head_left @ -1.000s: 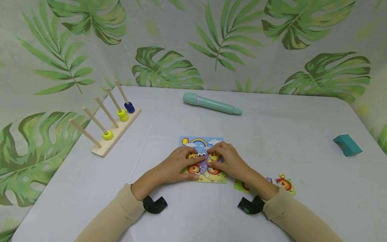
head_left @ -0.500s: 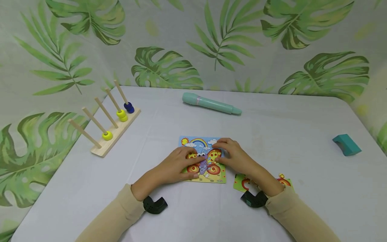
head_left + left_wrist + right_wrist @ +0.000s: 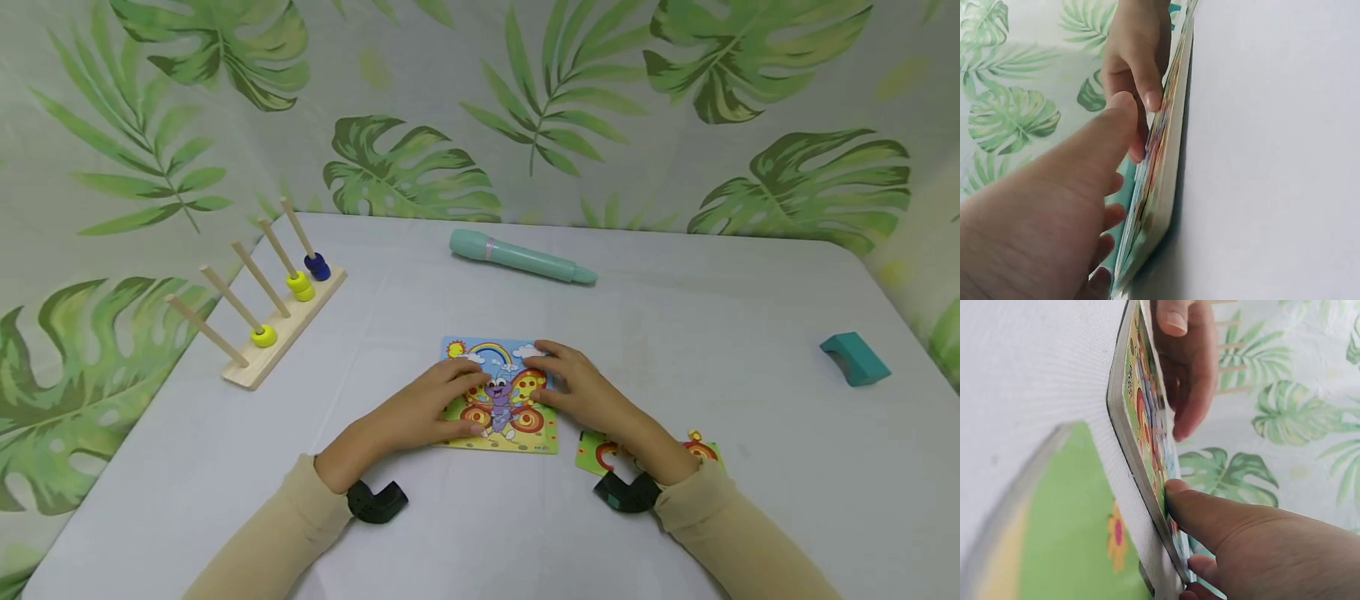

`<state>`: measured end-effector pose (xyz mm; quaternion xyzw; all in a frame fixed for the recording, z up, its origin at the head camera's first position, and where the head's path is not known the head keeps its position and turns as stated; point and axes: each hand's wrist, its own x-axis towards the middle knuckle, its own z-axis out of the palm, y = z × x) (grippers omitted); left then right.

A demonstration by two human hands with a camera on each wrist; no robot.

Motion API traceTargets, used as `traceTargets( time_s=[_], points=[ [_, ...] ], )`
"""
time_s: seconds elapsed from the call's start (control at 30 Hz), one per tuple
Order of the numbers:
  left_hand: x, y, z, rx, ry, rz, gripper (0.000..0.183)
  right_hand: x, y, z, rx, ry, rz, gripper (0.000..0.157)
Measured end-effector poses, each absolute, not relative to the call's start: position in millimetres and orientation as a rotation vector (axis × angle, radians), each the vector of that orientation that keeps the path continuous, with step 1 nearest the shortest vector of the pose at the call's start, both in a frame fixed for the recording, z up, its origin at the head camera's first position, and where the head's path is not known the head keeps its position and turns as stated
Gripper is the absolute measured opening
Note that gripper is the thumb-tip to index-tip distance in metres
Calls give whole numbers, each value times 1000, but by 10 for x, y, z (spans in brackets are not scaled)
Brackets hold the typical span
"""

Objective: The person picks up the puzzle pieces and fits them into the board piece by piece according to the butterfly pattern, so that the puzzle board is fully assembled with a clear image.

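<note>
A butterfly jigsaw puzzle [image 3: 498,437] lies flat on the white table, its picture also showing a sun and a rainbow. My left hand [image 3: 431,404] is over its left side with fingers loosely bent. In the left wrist view the left thumb [image 3: 1124,106] is raised off the picture. At the right side is my right hand [image 3: 581,387], fingers spread near the upper right edge. The right wrist view has the right thumb [image 3: 1179,490] touching the picture. Beside the board, partly under the right forearm, lie loose puzzle pieces [image 3: 592,452].
A wooden peg stand [image 3: 258,369] with yellow and blue beads stands at the left. Behind the puzzle lies a mint-green stick [image 3: 525,258], thicker at one end. A teal arch block [image 3: 857,360] sits far right. Black wrist cameras [image 3: 377,502] hang under both wrists.
My right hand has shifted right, from the butterfly's middle to the puzzle's right side. My left hand has drawn back slightly left, uncovering more of the butterfly.
</note>
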<state>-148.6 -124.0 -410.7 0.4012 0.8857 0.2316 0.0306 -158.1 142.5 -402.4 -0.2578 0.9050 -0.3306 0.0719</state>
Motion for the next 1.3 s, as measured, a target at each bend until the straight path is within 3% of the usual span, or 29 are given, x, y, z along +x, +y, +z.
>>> traceTargets(
  time_s=[0.1, 0.37, 0.93, 1.3],
  points=[
    [-1505, -1343, -4024, 1102, 2693, 765, 69, -1576, 1411, -4028, -781, 2726, -989, 45],
    [-1518, -1578, -3875, 921, 2593, 609, 107, -1579, 1399, -4015, -783, 2746, -969, 45],
    [-1551, -1571, -4074, 939, 2690, 671, 106, -1562, 1461, -3805, -684, 2723, -992, 51],
    [-1582, -1555, -4109, 957, 2693, 636, 105, -1111, 1804, -3526, -703, 2718, -1064, 63]
  ],
)
